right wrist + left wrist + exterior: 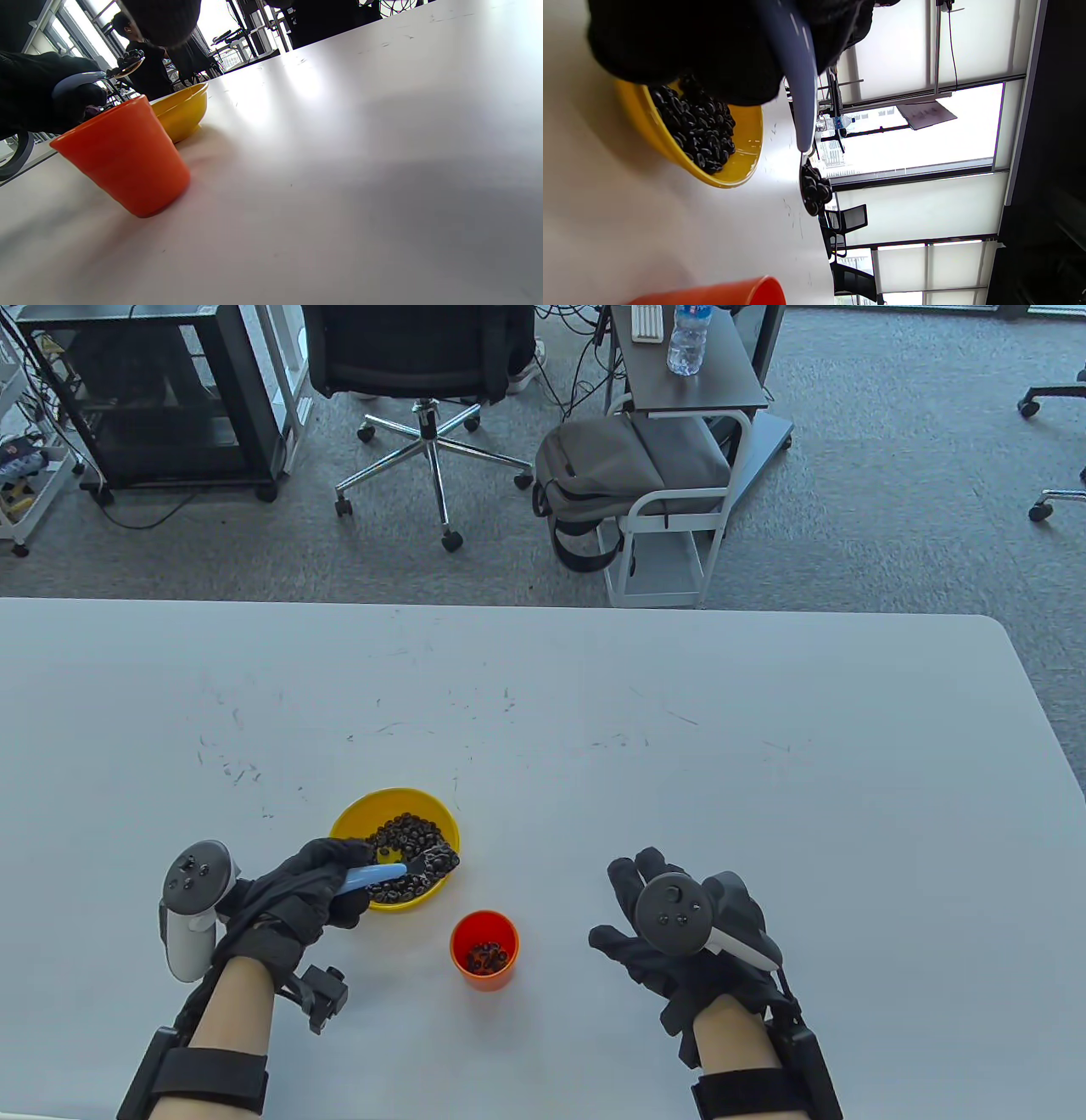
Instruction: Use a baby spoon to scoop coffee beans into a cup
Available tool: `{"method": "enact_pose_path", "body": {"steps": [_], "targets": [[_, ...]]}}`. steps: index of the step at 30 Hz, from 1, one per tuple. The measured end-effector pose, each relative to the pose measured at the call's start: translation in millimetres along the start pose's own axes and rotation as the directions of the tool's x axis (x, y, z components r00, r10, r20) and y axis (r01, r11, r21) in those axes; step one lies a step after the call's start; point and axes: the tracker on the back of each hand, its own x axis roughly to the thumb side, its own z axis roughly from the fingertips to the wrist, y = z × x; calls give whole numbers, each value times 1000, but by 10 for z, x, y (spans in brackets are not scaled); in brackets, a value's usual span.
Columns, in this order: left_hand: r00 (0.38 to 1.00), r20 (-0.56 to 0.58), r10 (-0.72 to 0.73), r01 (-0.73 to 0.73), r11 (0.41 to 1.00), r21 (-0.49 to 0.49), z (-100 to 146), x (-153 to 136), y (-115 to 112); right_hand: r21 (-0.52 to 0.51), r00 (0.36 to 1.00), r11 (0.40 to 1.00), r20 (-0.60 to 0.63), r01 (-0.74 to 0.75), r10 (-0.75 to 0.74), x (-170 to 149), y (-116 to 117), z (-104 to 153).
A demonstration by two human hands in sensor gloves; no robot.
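Note:
A yellow bowl (361, 814) of dark coffee beans (403, 833) sits on the white table; it also shows in the left wrist view (729, 173) and the right wrist view (182, 112). My left hand (310, 886) grips the blue handle of a baby spoon (377, 875). The spoon's bowl (439, 860) is heaped with beans and is raised above the yellow bowl's right rim (814, 190). An orange cup (484, 954) stands in front and to the right, with a few beans at its bottom (123, 156). My right hand (679, 925) rests flat on the table, fingers spread, empty.
The table's far edge (509, 606) runs across the middle of the table view. Beyond it stand an office chair (424, 381), a side cart (679, 475) with a grey bag and a water bottle (687, 339).

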Motion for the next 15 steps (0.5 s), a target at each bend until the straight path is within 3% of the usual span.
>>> {"method": "enact_pose_path", "body": {"steps": [8, 15], "targets": [[997, 49, -65, 73, 977, -201, -28, 116, -229, 1, 1000, 1000, 0, 1, -1, -4, 2, 3], [969, 141, -202, 235, 932, -277, -42, 183, -306, -2, 1000, 1000, 3, -1, 1, -1, 2, 4]]}}
